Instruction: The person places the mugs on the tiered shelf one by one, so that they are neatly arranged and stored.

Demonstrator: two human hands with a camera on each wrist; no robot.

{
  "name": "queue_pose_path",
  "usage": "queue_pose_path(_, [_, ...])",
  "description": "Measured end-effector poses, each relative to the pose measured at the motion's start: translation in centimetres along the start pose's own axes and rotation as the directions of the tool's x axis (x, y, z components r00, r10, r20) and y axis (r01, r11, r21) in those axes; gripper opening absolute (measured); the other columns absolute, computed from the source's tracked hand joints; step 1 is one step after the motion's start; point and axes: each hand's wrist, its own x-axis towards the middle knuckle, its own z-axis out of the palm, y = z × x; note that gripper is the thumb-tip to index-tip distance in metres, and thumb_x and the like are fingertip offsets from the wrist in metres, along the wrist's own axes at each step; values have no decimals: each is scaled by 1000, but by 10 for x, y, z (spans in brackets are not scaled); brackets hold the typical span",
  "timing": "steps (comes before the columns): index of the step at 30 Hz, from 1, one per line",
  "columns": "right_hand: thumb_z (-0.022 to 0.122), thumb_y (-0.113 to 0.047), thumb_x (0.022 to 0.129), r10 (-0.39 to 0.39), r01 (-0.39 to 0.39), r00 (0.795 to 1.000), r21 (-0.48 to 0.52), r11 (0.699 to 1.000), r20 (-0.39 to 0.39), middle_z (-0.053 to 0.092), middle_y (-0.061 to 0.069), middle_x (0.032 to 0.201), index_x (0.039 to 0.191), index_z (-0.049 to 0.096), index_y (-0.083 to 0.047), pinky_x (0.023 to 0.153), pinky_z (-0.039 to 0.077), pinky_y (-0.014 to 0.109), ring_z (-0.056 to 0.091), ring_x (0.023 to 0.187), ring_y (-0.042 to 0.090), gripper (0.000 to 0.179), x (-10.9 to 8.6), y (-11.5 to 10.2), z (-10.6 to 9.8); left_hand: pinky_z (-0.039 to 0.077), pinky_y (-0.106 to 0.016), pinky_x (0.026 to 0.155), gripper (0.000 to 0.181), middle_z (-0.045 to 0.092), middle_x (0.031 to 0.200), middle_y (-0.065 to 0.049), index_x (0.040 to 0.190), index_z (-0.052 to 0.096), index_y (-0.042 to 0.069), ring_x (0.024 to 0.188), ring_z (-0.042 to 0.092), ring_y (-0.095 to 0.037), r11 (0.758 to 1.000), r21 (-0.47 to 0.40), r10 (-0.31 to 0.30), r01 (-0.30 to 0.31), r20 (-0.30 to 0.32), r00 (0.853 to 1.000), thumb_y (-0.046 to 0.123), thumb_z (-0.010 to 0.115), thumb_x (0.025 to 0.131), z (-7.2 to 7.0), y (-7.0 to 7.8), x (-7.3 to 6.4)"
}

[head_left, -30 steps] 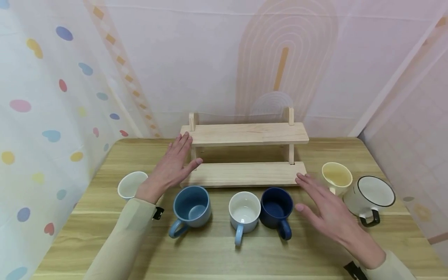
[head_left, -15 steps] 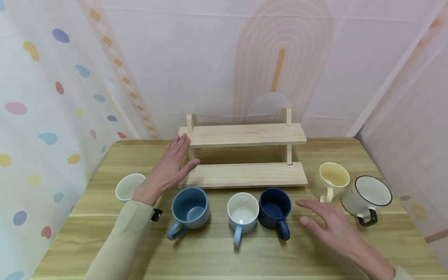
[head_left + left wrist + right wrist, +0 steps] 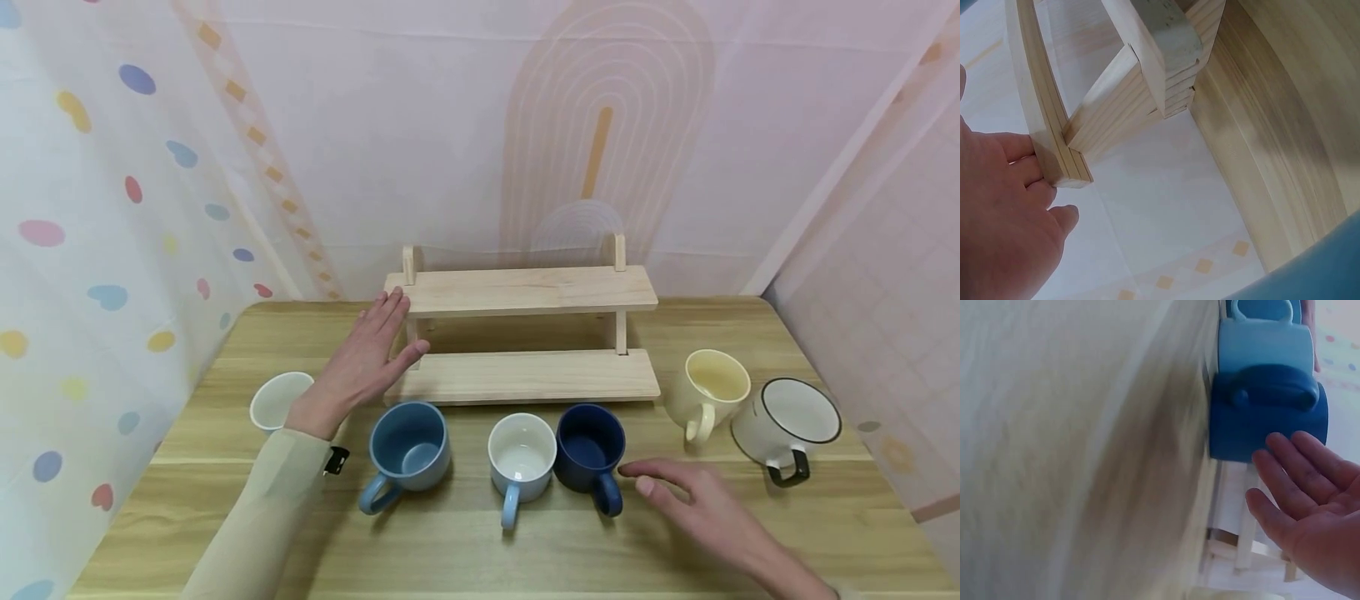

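My left hand [image 3: 351, 368] rests with extended fingers on the left end of the upper board of a two-tier wooden shelf [image 3: 525, 375]. In the left wrist view, its fingers [image 3: 1025, 169] touch the board's end. Beside the navy mug [image 3: 576, 477] is my right hand [image 3: 705, 508], fingers loosely straight and holding nothing. The right wrist view has its fingertips close to the navy mug [image 3: 1260, 425]; whether they touch it, I cannot tell. Left of that mug stand a light blue mug [image 3: 534, 490] with a white inside and a medium blue mug [image 3: 423, 475].
A pale yellow mug [image 3: 684, 406] and a white mug [image 3: 761, 433] with a black rim and handle stand on the right. A white-lined cup [image 3: 279, 398] is partly hidden behind my left wrist. Patterned curtains [image 3: 420, 125] surround the wooden table [image 3: 420, 558].
My right hand has left the right end of the shelf's lower board and come down towards me to the navy mug's side. The left hand has stayed at the shelf.
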Motion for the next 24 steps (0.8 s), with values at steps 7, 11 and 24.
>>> queue_pose_path(7, [51, -11, 109, 52, -70, 993, 179, 981, 106, 76, -1, 117, 122, 75, -9, 95, 55, 28, 67, 114, 10, 28, 1, 5, 3, 8, -55, 127, 89, 8, 173, -16, 164, 17, 0, 159, 2, -33, 1000, -2, -5, 5, 9, 1000, 64, 38, 105, 0, 0, 3])
queue_pose_path(11, [47, -13, 111, 91, -130, 982, 245, 961, 166, 76, 4, 120, 124, 73, -5, 96, 52, 25, 65, 116, 8, 31, 2, 6, 4, 8, -54, 127, 90, 7, 173, -14, 165, 16, 1, 159, 1, -32, 1000, -6, -14, 14, 21, 1000, 65, 38, 105, 0, 1, 4])
queue_pose_path(24, [46, -18, 112, 127, -242, 952, 431, 869, 278, 77, 3, 116, 120, 75, -5, 98, 47, 18, 65, 115, 5, 32, 5, 5, 16, 9, -54, 127, 90, 7, 173, -13, 165, 17, 2, 160, 1, -31, 1000, -22, -21, 21, 25, 999, 65, 38, 105, 2, 6, 4])
